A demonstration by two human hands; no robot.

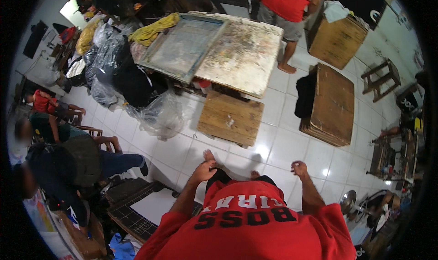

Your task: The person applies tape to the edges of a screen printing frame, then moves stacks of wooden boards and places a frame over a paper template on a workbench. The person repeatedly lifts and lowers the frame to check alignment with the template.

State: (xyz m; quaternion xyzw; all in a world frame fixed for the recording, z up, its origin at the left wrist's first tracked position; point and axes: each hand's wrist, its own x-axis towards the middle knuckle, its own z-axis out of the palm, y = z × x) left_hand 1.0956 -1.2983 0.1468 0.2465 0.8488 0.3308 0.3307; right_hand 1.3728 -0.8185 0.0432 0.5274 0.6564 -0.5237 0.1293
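My left hand [203, 171] hangs beside my dark shorts [218, 178], its fingers loosely bent and nothing visible in them. Out to the right, over the white tiled floor, my right hand [299, 169] is held with slightly curled fingers apart, holding nothing. A low wooden stool or small table [231, 118] stands on the floor ahead of me. Behind it is a paint-stained table [242, 50], with a framed screen [185, 46] lying on its left part. A yellow cloth [155, 29] hangs by the frame's far corner.
Clear plastic bags [159, 116] and dark bundles lie left of the table. Wooden boards [335, 105] stand at the right, near a small stool [381, 80]. A person in red [285, 2] stands beyond the table. Several people sit at the left, near a dark gridded mat [137, 221].
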